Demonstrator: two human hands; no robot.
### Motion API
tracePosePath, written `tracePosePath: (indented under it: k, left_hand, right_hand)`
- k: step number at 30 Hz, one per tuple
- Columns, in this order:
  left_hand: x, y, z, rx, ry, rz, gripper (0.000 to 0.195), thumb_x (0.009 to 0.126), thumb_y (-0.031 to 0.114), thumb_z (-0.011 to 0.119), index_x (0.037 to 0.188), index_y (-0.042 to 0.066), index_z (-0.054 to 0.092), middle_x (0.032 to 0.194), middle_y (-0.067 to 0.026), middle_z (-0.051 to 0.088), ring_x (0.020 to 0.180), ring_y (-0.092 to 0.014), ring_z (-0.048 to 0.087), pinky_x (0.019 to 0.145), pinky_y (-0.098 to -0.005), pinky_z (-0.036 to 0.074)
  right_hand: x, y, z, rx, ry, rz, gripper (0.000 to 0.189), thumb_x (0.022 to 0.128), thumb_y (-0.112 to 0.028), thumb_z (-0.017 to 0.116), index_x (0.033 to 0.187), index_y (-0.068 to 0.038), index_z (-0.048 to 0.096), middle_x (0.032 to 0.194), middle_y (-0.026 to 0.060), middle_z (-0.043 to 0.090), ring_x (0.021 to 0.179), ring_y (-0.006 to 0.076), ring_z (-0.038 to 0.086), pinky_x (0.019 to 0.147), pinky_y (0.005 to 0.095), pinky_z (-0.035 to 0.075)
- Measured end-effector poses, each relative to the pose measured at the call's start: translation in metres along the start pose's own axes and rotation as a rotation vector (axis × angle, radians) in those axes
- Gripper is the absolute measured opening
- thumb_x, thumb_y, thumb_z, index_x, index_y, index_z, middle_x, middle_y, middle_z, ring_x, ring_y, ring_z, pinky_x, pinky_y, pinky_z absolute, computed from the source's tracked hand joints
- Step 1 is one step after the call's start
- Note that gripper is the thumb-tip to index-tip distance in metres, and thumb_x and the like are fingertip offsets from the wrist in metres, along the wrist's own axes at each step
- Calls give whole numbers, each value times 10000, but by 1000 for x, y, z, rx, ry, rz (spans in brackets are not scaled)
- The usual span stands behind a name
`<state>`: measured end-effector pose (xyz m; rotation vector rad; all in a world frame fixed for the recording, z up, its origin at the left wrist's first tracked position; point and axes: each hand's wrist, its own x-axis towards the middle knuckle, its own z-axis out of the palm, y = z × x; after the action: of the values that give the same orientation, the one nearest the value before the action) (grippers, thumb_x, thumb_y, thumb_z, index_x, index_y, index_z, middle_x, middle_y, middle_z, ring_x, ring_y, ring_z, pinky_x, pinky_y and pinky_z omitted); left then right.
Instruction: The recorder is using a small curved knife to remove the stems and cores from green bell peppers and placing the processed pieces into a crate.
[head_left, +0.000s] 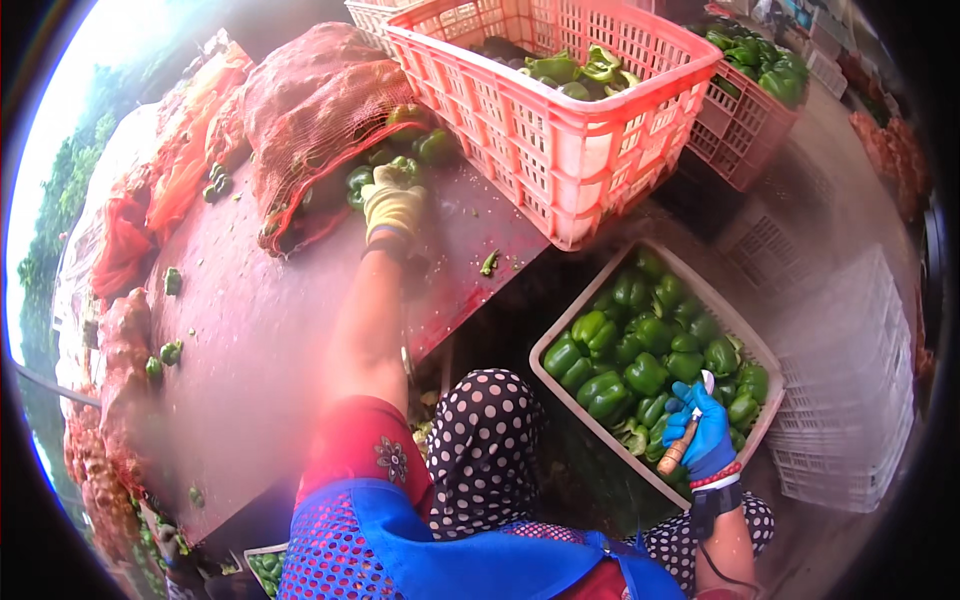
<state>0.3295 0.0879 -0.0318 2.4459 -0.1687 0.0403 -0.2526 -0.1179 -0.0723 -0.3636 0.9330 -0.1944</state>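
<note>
My left hand (391, 202), in a pale yellow glove, reaches across the tabletop to green bell peppers at the mouth of a red mesh sack (322, 97). Its fingers touch a green bell pepper (407, 168); whether they close around it is unclear. My right hand (705, 439) wears a blue glove. It grips a small knife by its wooden handle (677, 452), with the short curved blade (707, 381) pointing away from me. Below that hand, a pale plastic crate (577, 420) holds many green bell peppers (646, 373).
A large red plastic crate (517, 105) with peppers inside stands at the table's (277, 330) far right corner. Behind it is another pepper-filled crate (739, 135). Pale stacked crates (840, 420) rise at the right. Filled mesh sacks (124, 390) line the table's left side.
</note>
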Motion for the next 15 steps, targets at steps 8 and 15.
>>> tracePosePath:
  k: [8, 15]
  left_hand:
    - [-34, 59, -8, -153, -57, -2, 542, 880, 425, 766, 1243, 44, 632, 1143, -179, 742, 1132, -336, 707, 960, -382, 533]
    - [-12, 73, -10, 157, -292, -36, 594, 880, 510, 749, 1262, 71, 631, 1140, -144, 715, 1082, -317, 691, 956, -414, 532]
  right_hand:
    - [-22, -4, -2, -6, -40, -68, 377, 1067, -426, 592, 1241, -102, 674, 928, 74, 711, 671, 159, 612, 569, 328, 510]
    - [-16, 3, 8, -63, -38, -45, 392, 1065, -423, 603, 1257, -87, 659, 928, 71, 710, 676, 157, 633, 572, 337, 532]
